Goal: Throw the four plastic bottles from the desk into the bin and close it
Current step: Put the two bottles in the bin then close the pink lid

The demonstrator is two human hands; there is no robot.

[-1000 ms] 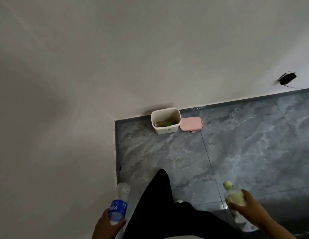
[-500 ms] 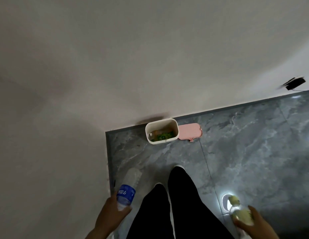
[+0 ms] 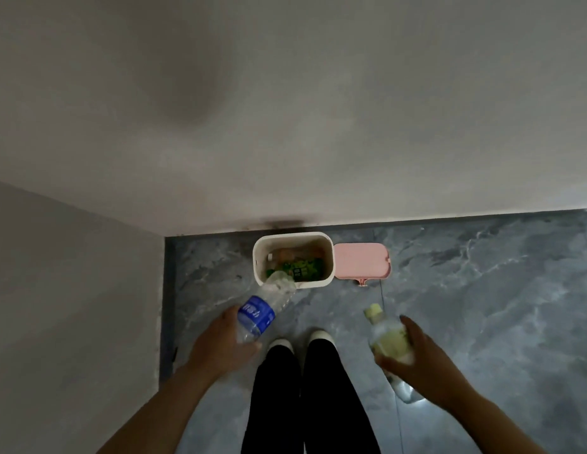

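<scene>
Against the wall at the floor's far edge, near its left corner, I see the open cream bin [image 3: 293,283] with bottles and green wrappers inside, its pink lid [image 3: 362,260] lying flat just beside it. My left hand [image 3: 220,345] grips the blue-labelled bottle [image 3: 262,309], tilted toward the bin's near rim. My right hand [image 3: 416,358] is wrapped around the yellow-capped bottle [image 3: 388,335].

Dim indoor lighting; wall [image 3: 285,93] carrying a broad soft shadow. Glare showing on floor tiles [image 3: 413,396] at lower right. Wide-angle bending the edges; hands and bottles appearing slightly blurred.
</scene>
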